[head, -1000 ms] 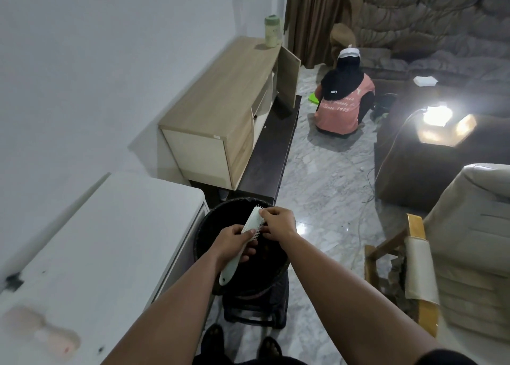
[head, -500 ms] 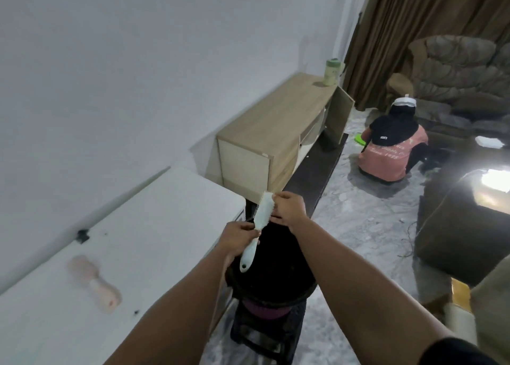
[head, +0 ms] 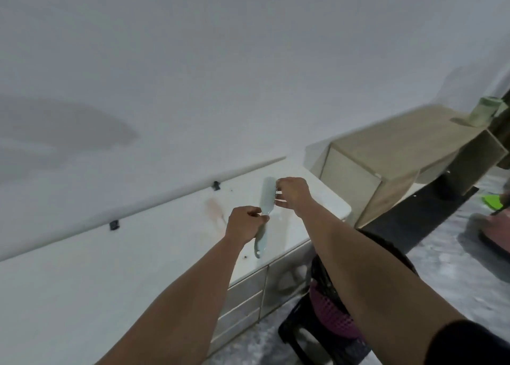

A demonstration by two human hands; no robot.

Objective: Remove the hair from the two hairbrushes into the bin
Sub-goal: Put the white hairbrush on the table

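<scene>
step: picking hair from bristles | left hand (head: pixel 242 224) grips the pale mint plastic hairbrush (head: pixel 265 213) at its neck, handle hanging below | right hand (head: pixel 291 193) pinches at the bristle side near the head | brush held above the white cabinet top (head: pixel 165 243) near its right edge, not over the black mesh bin (head: pixel 386 254) | advice: hold the neck firm, keep the pinch closed, carry the tuft right over the bin before letting go | blurred pink brush-like thing (head: pixel 215 211) lies on the top just beside the left hand

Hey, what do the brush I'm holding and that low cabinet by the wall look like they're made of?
The hairbrush looks like pale mint plastic: smooth, slightly glossy, moulded in one piece. The low cabinet looks like light wood or wood-effect laminate, matte with faint grain; motion blur leaves which open.
</scene>
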